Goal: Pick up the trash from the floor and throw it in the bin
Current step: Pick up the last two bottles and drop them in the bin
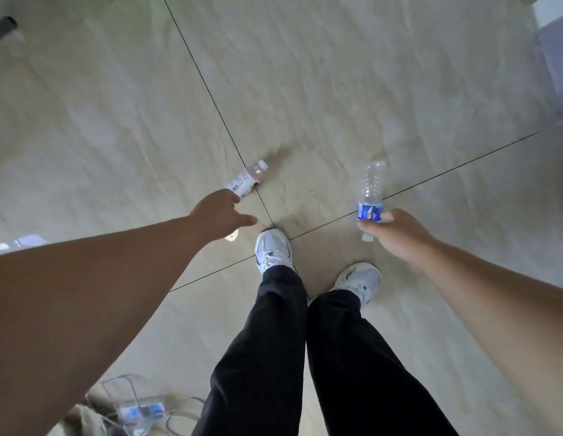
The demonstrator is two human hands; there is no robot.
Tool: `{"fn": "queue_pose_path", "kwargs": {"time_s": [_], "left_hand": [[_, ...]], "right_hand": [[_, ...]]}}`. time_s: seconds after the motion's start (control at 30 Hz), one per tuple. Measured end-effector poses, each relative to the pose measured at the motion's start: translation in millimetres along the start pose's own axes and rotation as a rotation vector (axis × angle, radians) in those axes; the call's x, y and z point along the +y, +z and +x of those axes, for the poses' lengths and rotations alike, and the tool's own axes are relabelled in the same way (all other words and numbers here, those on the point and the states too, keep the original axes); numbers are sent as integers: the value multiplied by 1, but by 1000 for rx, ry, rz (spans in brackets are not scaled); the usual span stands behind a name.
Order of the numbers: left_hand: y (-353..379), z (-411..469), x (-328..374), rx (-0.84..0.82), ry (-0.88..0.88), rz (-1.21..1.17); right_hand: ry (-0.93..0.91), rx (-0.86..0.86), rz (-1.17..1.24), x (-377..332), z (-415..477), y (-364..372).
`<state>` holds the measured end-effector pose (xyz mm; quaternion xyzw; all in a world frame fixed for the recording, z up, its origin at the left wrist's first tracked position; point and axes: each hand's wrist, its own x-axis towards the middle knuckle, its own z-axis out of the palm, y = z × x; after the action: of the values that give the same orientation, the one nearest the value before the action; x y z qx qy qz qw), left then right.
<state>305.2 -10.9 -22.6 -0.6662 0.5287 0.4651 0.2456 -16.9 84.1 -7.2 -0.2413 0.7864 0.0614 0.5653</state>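
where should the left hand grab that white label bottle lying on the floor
Around the labelled body, near its base. The white-label bottle lies on its side on the tiled floor, cap pointing away and base end toward the open left hand, so coming down from above with fingers across the body looks easiest. The right hand already holds the blue-label bottle.

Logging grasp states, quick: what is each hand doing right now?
Left hand: open, reaching toward the white-labelled bottle lying on the floor, not gripping it.
Right hand: closed on the clear blue-labelled bottle.
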Motion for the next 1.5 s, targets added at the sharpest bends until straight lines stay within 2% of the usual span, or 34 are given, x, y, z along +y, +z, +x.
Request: {"fn": "queue_pose_path", "kwargs": {"time_s": [0.27, 0.57, 0.67, 0.77, 0.93, 1.17, 1.5], "left_hand": [[21, 107, -22, 51, -24, 7], [77, 187, -35, 162, -48, 60], [97, 188, -27, 207, -60, 38], [109, 176, -14, 195, -57, -49], [103, 131, 20, 164, -18, -235], [72, 38, 87, 144, 68, -298], [34, -116, 190, 115, 225, -335]], "right_hand": [[282, -5, -14, 17, 106, 43], [280, 128, -33, 57, 191, 88], [268, 180, 59, 59, 200, 99], [243, 210, 220, 54, 193, 99], [106, 148, 414, 38, 155, 78], [-8, 106, 534, 5, 70, 22], [-106, 182, 725, 5, -87, -62]]}}
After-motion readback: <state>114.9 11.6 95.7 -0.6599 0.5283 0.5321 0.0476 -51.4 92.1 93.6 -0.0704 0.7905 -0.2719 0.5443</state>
